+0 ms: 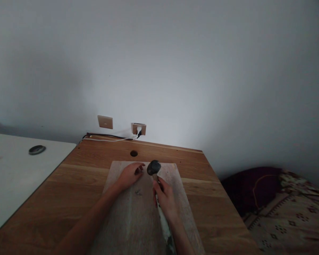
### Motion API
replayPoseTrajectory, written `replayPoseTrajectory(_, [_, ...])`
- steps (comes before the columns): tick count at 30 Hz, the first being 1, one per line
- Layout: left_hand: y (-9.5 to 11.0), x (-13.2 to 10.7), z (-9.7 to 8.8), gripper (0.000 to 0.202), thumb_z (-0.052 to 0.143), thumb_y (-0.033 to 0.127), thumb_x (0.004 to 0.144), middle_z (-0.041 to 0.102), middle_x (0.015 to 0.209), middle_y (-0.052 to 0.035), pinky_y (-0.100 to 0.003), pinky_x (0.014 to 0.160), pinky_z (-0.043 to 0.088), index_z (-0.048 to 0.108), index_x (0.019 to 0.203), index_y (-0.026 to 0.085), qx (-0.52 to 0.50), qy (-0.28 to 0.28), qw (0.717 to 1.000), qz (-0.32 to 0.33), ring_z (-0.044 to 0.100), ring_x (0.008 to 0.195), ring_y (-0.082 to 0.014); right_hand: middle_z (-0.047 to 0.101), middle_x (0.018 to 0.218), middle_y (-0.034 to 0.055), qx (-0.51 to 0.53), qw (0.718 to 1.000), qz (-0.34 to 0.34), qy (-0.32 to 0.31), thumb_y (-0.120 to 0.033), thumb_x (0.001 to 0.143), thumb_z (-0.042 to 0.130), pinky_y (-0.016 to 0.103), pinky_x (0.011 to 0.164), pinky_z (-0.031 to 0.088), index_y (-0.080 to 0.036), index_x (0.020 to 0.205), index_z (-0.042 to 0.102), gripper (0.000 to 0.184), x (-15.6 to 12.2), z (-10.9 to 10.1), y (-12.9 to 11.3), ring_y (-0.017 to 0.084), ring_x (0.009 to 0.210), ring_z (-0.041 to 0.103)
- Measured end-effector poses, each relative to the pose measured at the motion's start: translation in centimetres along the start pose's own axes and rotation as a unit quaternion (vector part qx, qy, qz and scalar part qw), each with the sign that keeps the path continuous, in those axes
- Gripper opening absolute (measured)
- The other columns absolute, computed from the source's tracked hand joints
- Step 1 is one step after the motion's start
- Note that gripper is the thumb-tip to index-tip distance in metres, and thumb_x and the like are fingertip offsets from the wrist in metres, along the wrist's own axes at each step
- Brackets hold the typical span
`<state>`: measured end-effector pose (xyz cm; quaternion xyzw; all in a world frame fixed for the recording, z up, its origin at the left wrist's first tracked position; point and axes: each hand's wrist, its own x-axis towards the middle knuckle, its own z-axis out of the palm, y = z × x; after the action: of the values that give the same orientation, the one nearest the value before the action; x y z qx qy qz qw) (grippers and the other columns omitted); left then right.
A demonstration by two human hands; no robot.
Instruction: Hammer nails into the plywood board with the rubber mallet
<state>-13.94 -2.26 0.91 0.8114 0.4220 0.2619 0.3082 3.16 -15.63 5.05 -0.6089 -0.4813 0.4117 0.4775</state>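
Note:
My right hand (165,199) is wrapped round the handle of a hammer (154,168), close below its dark rounded head, which hangs just above a pale wooden board (127,219). My left hand (130,174) rests on the board to the left of the hammer head, fingers pinched together at their tips; what they hold is too small to make out. Small dark marks (138,192), perhaps nails, lie on the board between the two hands.
The board lies on a brown wooden desk (77,177) with a cable hole (133,153) near its back edge. A white table (13,170) adjoins it on the left. Wall sockets (138,128) with a white cable sit behind. A patterned bedspread (287,212) lies at the right.

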Motion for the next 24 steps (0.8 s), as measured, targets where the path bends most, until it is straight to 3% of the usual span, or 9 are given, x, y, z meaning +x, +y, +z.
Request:
replayPoseTrajectory(6, [-0.7, 0.1, 0.2, 0.042, 0.065, 0.012, 0.084, 0.078, 0.103, -0.0090, -0.033, 0.086, 0.053, 0.069, 0.125, 0.017, -0.021, 0.011, 1.000, -0.011, 0.073, 0.094, -0.0244, 0.054, 0.055, -0.0057, -0.027, 0.999, -0.009, -0.028, -0.057, 0.096, 0.052, 0.023, 0.040, 0.036, -0.019, 0.095, 0.064, 0.041, 1.3, 1.8, 0.3, 0.012, 0.039, 0.049])
replayPoseTrajectory(14, [-0.4, 0.1, 0.1, 0.047, 0.065, 0.011, 0.083, 0.079, 0.099, -0.0068, -0.033, 0.085, 0.054, 0.066, 0.129, 0.019, -0.022, 0.011, 1.000, -0.010, 0.074, 0.091, -0.0237, 0.053, 0.056, -0.0050, -0.041, 0.999, -0.007, -0.024, -0.054, 0.096, 0.051, 0.022, 0.039, 0.035, -0.019, 0.088, 0.063, 0.038, 1.3, 1.9, 0.5, 0.012, 0.040, 0.050])
replayPoseTrajectory(17, [-0.2, 0.2, -0.2, 0.043, 0.065, 0.010, 0.081, 0.078, 0.099, -0.0064, -0.032, 0.084, 0.054, 0.068, 0.123, 0.018, -0.030, 0.000, 0.999, -0.010, 0.073, 0.088, -0.0220, 0.052, 0.056, -0.0057, -0.026, 1.000, 0.005, -0.016, -0.058, 0.093, 0.053, 0.023, 0.038, 0.036, -0.020, 0.086, 0.061, 0.040, 0.5, 1.0, 0.4, 0.012, 0.038, 0.049])
replayPoseTrajectory(20, [0.5, -0.5, -0.5, 0.043, 0.065, 0.011, 0.080, 0.076, 0.106, -0.0077, -0.034, 0.089, 0.055, 0.067, 0.123, 0.018, -0.025, 0.014, 1.000, 0.007, 0.071, 0.092, -0.0211, 0.051, 0.057, -0.0057, -0.017, 0.999, 0.012, 0.031, -0.062, 0.093, 0.053, 0.022, 0.037, 0.036, -0.020, 0.082, 0.059, 0.043, -1.0, -0.8, 0.7, 0.011, 0.038, 0.049])
replayPoseTrajectory(22, [1.7, -1.3, -0.6, 0.037, 0.065, 0.015, 0.083, 0.073, 0.113, -0.0096, -0.036, 0.096, 0.054, 0.069, 0.120, 0.019, 0.009, 0.022, 0.999, 0.042, 0.069, 0.102, -0.0231, 0.051, 0.058, -0.0049, -0.017, 0.997, 0.026, 0.066, -0.065, 0.092, 0.054, 0.022, 0.036, 0.035, -0.021, 0.077, 0.057, 0.047, -2.3, -2.2, 1.3, 0.011, 0.038, 0.048])
replayPoseTrajectory(24, [3.3, -2.3, -0.2, 0.029, 0.065, 0.019, 0.086, 0.072, 0.114, -0.0100, -0.040, 0.100, 0.052, 0.070, 0.114, 0.021, 0.061, -0.007, 0.994, 0.094, 0.066, 0.109, -0.0265, 0.051, 0.057, -0.0047, -0.020, 0.995, 0.049, 0.085, -0.069, 0.089, 0.056, 0.023, 0.034, 0.034, -0.021, 0.076, 0.057, 0.050, -3.3, -3.3, 2.1, 0.011, 0.037, 0.047])
